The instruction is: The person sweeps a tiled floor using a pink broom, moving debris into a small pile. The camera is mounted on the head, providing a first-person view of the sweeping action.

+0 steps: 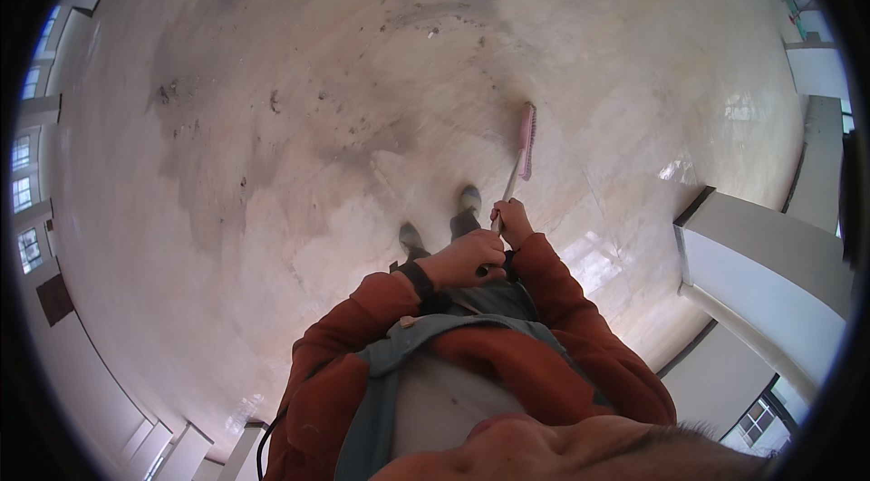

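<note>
A long-handled floor broom reaches out ahead of me, slightly to the right. Its pink head lies on the floor, with the bristles seen along the right side. Around the upper part of the pale handle, close to my waist, my left hand is closed; a black band circles that wrist. My right hand grips the same handle a little farther down, nearer the head. Some of the handle between and under my fingers is hidden.
Dark smudges and loose debris mark the pale, smooth floor ahead and left. More bits lie farther out. A white pillar stands to my right. My shoes are just left of the broom. Windows line the left wall.
</note>
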Motion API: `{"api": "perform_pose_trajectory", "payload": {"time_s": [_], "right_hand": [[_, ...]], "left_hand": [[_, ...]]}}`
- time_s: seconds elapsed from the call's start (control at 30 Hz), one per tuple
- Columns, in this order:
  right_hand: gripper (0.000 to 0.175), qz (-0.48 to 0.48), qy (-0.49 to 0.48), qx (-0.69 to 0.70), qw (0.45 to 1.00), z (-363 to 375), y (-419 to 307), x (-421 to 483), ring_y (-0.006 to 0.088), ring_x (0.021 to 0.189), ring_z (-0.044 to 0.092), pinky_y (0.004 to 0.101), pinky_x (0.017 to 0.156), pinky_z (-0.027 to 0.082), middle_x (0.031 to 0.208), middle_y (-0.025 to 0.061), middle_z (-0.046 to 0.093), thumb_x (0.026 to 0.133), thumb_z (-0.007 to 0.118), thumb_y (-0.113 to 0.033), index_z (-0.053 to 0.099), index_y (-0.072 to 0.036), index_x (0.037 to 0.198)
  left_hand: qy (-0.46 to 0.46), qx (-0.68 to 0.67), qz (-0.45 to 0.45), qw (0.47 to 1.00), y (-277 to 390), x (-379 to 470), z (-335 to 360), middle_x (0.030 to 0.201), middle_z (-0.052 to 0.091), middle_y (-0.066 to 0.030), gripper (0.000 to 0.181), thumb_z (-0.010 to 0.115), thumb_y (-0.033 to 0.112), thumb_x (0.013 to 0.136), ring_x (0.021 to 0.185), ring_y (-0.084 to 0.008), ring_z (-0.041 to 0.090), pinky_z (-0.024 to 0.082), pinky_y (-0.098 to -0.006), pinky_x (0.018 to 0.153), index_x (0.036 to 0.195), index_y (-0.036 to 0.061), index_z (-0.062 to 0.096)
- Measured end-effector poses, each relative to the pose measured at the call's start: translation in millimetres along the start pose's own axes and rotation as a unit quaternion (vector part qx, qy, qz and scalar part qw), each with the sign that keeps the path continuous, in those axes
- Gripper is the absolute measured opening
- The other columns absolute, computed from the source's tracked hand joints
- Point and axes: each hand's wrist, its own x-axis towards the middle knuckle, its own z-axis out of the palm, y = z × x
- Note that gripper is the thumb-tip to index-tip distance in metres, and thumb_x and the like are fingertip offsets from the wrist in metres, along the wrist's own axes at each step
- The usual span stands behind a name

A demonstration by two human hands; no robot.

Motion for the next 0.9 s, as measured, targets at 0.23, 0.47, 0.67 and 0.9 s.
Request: {"api": "perform_pose_trajectory", "payload": {"time_s": [0.23,0.47,0.67,0.9], "right_hand": [[0.004,-0.093,-0.181,0.205,0.957,91.7,-62.4,78.8,0.0225,0.059,0.052,0.0344,0.054,0.042,0.064,0.0069,0.054,0.074,0.056,-0.005,0.053,-0.005,0.074],[0.006,0.260,-0.280,0.492,0.782,82.6,-136.2,69.2,0.0107,0.053,0.048,0.0284,0.051,0.042,0.065,0.0030,0.049,0.081,0.052,-0.006,0.048,-0.003,0.084],[0.004,-0.019,-0.140,0.281,0.949,40.6,-123.3,19.5,0.0121,0.050,0.047,0.0277,0.045,0.040,0.069,0.0081,0.051,0.076,0.053,-0.001,0.050,-0.002,0.079],[0.011,-0.142,-0.225,0.002,0.964,54.2,-85.7,17.7,0.0268,0.058,0.054,0.0339,0.053,0.043,0.064,0.0102,0.056,0.065,0.062,-0.010,0.053,-0.005,0.069]], "left_hand": [[0.042,0.173,-0.143,0.974,11.2,-47.1,-26.5,0.067,0.051,-0.0060,0.020,0.067,0.014,0.073,0.072,-0.0260,0.051,0.039,-0.0372,0.077,0.063,0.0099,0.050],[0.009,0.174,-0.080,0.981,34.0,-42.0,-27.5,0.064,0.053,-0.0061,0.024,0.068,0.017,0.073,0.067,-0.0266,0.052,0.042,-0.0372,0.067,0.059,0.0090,0.051],[-0.014,0.068,-0.005,0.998,63.9,-44.3,-34.6,0.064,0.053,-0.0077,0.025,0.068,0.015,0.074,0.069,-0.0288,0.053,0.043,-0.0384,0.063,0.059,0.0067,0.050],[0.050,-0.004,-0.084,0.995,52.6,-76.5,-38.7,0.069,0.052,-0.0101,0.023,0.067,0.009,0.074,0.073,-0.0315,0.051,0.041,-0.0403,0.066,0.061,0.0047,0.048]]}}
